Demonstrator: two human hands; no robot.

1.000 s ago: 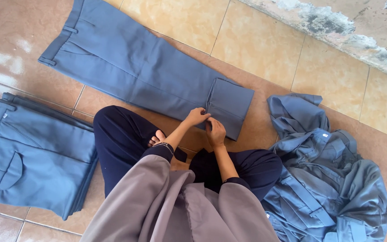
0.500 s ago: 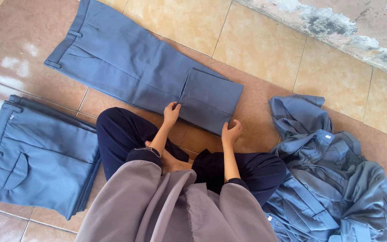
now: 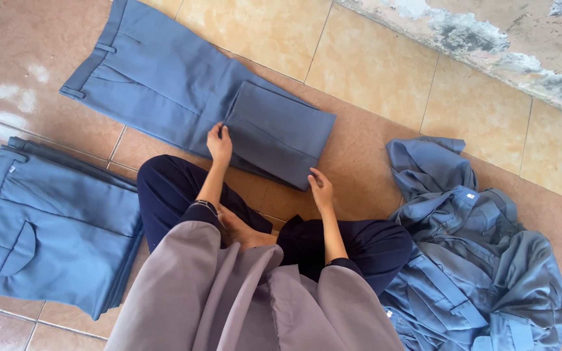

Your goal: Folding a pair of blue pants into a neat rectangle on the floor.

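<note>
While the person sits cross-legged on the tiled floor (image 3: 372, 71), both hands rest on a pair of blue-grey trousers (image 3: 164, 78) spread out in front of the knees. The left hand (image 3: 219, 143) lies flat with its fingers loosely spread, pressing on the near edge of the trousers just where the folded-over leg end (image 3: 281, 133) begins. It grips nothing; the palm faces down on the cloth. The right hand (image 3: 321, 188) is also open, its fingers slightly curled, and touches the near corner of that folded part, close to the bare tile. Whether the fingertips pinch the hem there cannot be told.

The trousers lie slantwise across the floor, waistband with its belt loops toward the upper left, the leg end doubled back over the rest into a neat rectangular flap.

To the person's left sits a stack of folded trousers (image 3: 47, 227) in the same blue-grey cloth, squared up, with a curved pocket seam showing on top. It lies well apart from the left hand, just beside the left knee.

To the person's right is a loose heap of crumpled blue-grey garments (image 3: 476, 260), with plackets, collars and a small white tag showing on them. The heap touches the right leg.

Along the top of the view runs a rough, weathered concrete edge (image 3: 489, 39).
</note>
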